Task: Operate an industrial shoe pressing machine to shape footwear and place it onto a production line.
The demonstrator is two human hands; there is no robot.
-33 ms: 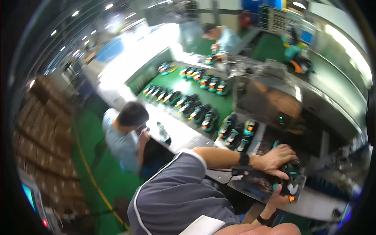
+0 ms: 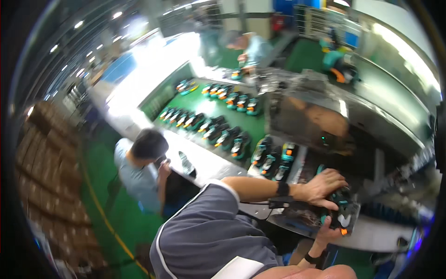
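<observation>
Black-and-teal shoe (image 2: 343, 208) sat over the metal plate (image 2: 354, 215), left hand (image 2: 323, 188) grip clamped on its upper part, right hand (image 2: 328, 231) grip clamped beside its orange tab (image 2: 344, 231)

Both hands (image 2: 322, 187) hold a black-and-teal shoe (image 2: 343, 208) near other shoes (image 2: 269, 163).

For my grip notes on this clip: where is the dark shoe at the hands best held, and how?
Probably the dark shoe by its sides near the orange tip, the right hand coming from the person's side: it looks longer than wide, that end facing the person. The left hand can steady the far part from above.
</observation>
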